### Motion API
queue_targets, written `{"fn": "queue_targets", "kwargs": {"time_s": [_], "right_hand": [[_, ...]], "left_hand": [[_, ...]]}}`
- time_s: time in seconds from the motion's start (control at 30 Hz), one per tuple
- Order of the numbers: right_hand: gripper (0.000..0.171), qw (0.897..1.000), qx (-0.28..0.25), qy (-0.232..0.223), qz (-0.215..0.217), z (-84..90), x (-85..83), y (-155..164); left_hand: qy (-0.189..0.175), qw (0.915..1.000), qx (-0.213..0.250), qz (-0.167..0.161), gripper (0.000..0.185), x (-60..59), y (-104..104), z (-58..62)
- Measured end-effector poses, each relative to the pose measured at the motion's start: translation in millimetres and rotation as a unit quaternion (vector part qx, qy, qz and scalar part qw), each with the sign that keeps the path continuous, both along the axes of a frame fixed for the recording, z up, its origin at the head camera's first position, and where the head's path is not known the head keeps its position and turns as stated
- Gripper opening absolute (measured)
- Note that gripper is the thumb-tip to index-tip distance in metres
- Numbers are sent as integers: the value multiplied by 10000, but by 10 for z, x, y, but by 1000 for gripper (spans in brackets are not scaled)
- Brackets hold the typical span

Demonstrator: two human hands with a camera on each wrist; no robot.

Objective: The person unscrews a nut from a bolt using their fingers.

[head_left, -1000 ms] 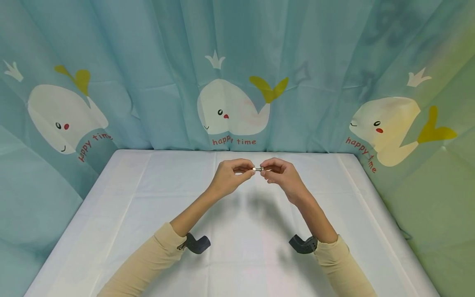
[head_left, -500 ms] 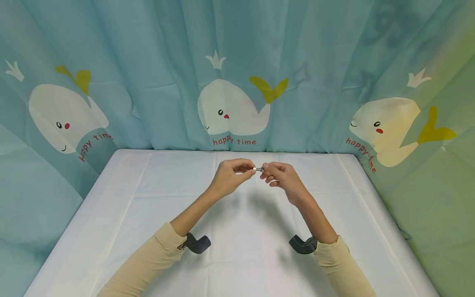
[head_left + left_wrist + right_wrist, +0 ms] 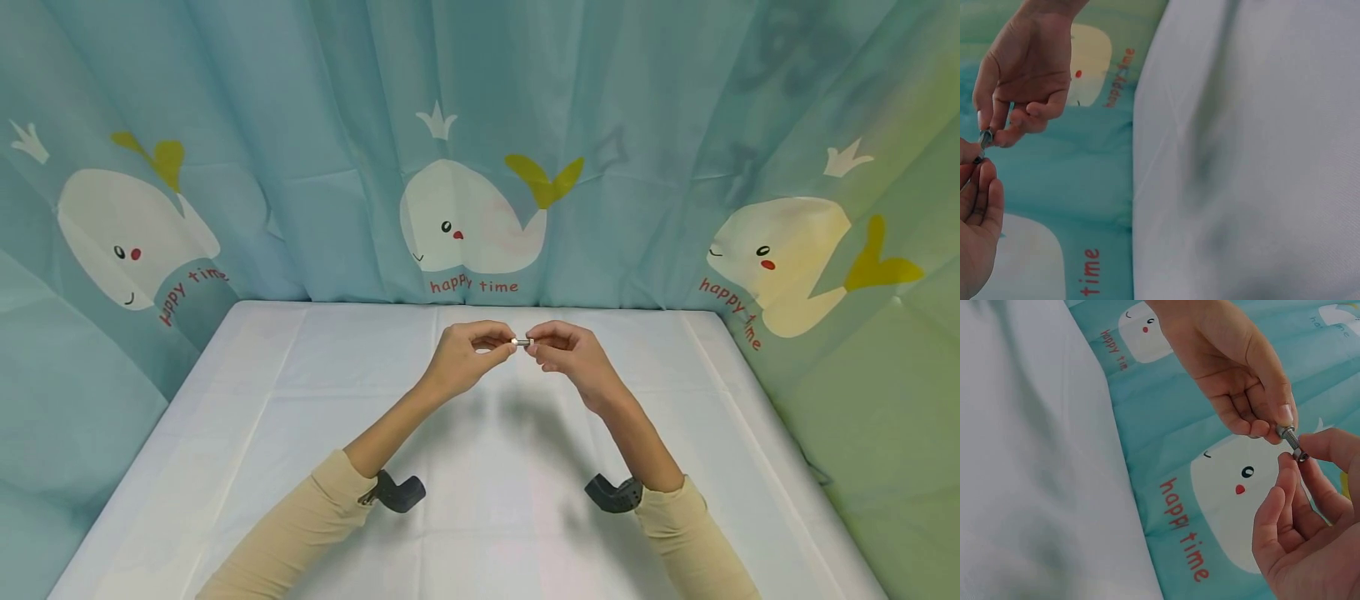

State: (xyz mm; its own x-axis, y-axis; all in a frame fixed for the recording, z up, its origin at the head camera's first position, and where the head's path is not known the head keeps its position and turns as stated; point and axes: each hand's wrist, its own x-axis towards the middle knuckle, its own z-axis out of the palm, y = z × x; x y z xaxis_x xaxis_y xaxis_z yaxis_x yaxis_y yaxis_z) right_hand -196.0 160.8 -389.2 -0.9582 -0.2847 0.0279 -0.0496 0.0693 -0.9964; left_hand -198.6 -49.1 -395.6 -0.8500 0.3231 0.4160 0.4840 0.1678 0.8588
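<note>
A small metal bolt [image 3: 1289, 439] is held in the air between the two hands, above the far half of the white desk [image 3: 300, 400] and just in front of the whale-print curtain [image 3: 480, 150]. Its long axis runs from one hand to the other — roughly level and side to side in the head view, parallel to the far edge of the desk.

The left hand [image 3: 468, 357] is pinched on the end of the bolt that points toward it, thumb and forefinger closed on the metal and the other fingers curled beneath. The right hand [image 3: 566, 354] is pinched on the opposite end, where a small nut [image 3: 1300, 454] is seen at its fingertips [image 3: 1286, 464] in the right wrist view; whether that piece is threaded onto the shaft or only pressed against it cannot be told. Only a short stretch of bare shaft is left showing between the two grips, so the hands are almost touching.

Neither hand is nearer than the other — the bolt is shared end to end, with the left hand on one side of it and the right hand on the other. Both forearms, in beige sleeves [image 3: 300, 525], are raised clear of the desk.
</note>
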Motion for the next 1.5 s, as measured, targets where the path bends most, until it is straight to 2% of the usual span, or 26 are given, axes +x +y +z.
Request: {"fn": "queue_targets", "kwargs": {"time_s": [0.17,0.3,0.6,0.83,0.97,1.17,1.33,1.5], "right_hand": [[30,9999,-70,56,121,2,5,-1],[36,9998,-23,-87,179,3,0,2],[38,9980,241,-570,-159,39,-12,-21],[27,9988,114,-413,-223,30,-26,-23],[27,9995,84,-257,-158,14,-29,-16],[17,9999,-61,-122,-28,24,-11,-14],[20,9999,-80,-139,33,37,4,-13],[29,9992,78,-379,-92,37,-8,-7]], "left_hand": [[2,10000,33,-5,8,-2,-11,-4],[-31,10000,-6,17,7,1,-12,5],[117,9999,3,-8,8,-5,-1,10],[96,10000,-4,-8,8,-11,2,2],[89,10000,-9,13,8,-13,-3,-4],[103,9999,-58,38,8,-16,-6,-9],[79,10000,-43,32,7,-10,-13,-1],[116,9999,-18,32,6,-15,-13,-2]]}}
